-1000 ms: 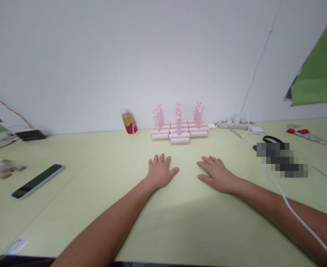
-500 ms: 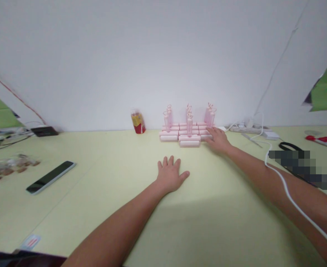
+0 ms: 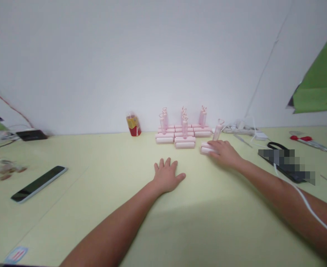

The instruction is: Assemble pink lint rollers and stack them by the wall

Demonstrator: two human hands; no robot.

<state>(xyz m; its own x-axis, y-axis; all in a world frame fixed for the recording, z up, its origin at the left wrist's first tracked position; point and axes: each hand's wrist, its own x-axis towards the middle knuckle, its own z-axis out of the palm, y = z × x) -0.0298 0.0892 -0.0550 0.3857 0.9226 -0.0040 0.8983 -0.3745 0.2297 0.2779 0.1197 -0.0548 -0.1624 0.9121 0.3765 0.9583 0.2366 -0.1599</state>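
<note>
My right hand (image 3: 225, 152) grips one pink-and-white block (image 3: 205, 149) with its fingers curled over the right part, hiding it. Behind those fingers stands a pale pink tube (image 3: 217, 132) with a loop at its top, which seems to belong to the same block. This piece lies apart from a cluster of similar pink blocks (image 3: 185, 144) near the wall, several of which carry upright looped tubes (image 3: 185, 128). On the tabletop in front of the cluster, my left hand (image 3: 166, 176) rests flat with fingers spread, touching only the table.
A red-and-yellow packet (image 3: 134, 125) stands by the wall. To the left lie a phone (image 3: 39, 184) and a dark box (image 3: 31, 135). At right are a power strip (image 3: 241, 129), red-handled scissors (image 3: 305, 139), a black strapped object (image 3: 288, 165) and a white cable (image 3: 309, 207) crossing my forearm.
My right hand has drawn one pink block with its tube out of the cluster, toward me and to the right. My left hand stays flat. The view has shifted slightly right.
</note>
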